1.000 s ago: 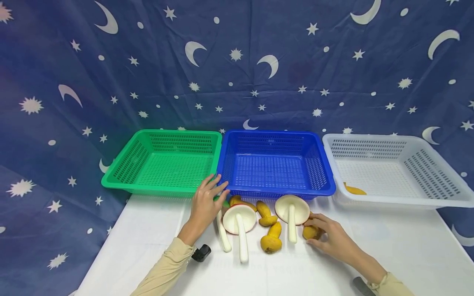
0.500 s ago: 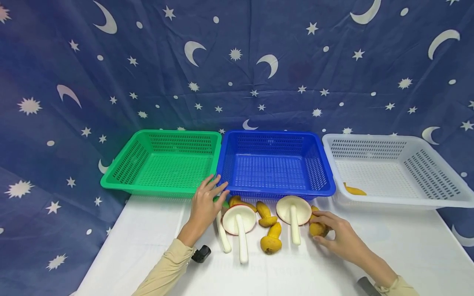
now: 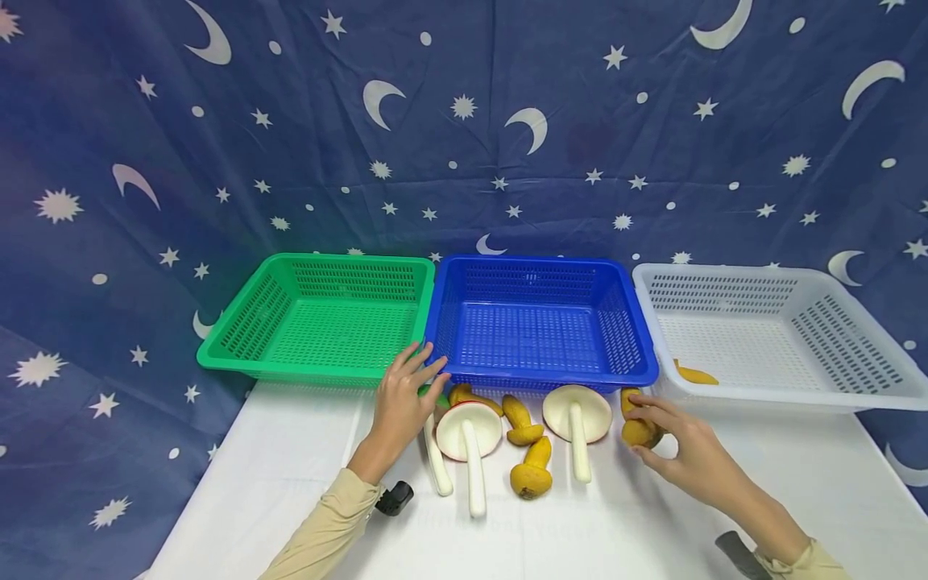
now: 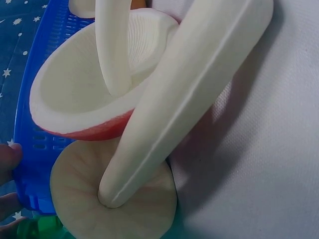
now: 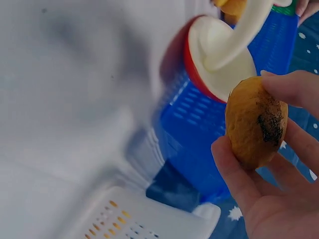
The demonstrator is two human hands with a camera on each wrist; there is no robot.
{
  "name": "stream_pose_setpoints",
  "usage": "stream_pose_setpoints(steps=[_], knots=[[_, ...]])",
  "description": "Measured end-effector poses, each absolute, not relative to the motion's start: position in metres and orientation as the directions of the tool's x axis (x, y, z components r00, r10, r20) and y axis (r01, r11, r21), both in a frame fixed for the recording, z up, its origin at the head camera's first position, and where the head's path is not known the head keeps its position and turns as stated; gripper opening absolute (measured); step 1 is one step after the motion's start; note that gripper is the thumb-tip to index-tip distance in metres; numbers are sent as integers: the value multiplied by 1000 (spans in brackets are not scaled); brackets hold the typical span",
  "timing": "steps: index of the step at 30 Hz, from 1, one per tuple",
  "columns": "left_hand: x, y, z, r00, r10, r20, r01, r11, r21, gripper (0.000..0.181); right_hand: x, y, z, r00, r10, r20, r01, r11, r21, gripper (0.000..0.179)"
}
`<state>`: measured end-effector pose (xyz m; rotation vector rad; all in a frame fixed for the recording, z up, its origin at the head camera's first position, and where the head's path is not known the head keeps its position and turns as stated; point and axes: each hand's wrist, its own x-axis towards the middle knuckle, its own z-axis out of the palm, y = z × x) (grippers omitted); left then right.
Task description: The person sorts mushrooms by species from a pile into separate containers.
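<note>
My right hand (image 3: 685, 451) pinches a yellow-brown mushroom (image 3: 638, 432) between thumb and fingers, in front of the gap between the blue and white baskets. In the right wrist view, a dark patch marks the rounded end of this mushroom (image 5: 254, 119). My left hand (image 3: 402, 399) has its fingers spread, relaxed, at the front rims of the green and blue baskets. Beside its thumb lies a mushroom with a long white stem (image 3: 437, 461) and a partly hidden green cap. Two red-rimmed mushrooms (image 3: 451, 435) lie gills up, one further right. Several yellow-brown mushrooms (image 3: 532, 477) lie around them.
At the back stand a green basket (image 3: 312, 373), a blue basket (image 3: 536, 379) and a white basket (image 3: 783, 395). A yellow curved piece (image 3: 696, 374) shows inside the white one. Behind hangs a dark blue cloth (image 3: 464, 177) with moons and stars.
My right hand has drawn the yellow-brown mushroom to the right and slightly back, away from the right-hand red-rimmed mushroom, which shifted slightly right. The left hand has stayed in place.
</note>
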<state>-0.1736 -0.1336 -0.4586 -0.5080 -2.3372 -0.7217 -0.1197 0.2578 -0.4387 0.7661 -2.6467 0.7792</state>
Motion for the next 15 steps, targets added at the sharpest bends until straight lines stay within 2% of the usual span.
stream_pose_setpoints(steps=[15], knots=[[-174,-133,-459,-720,177,671,522,775,356,27,-114,262,-413,-819,-437,372,-567,714,-410,46]])
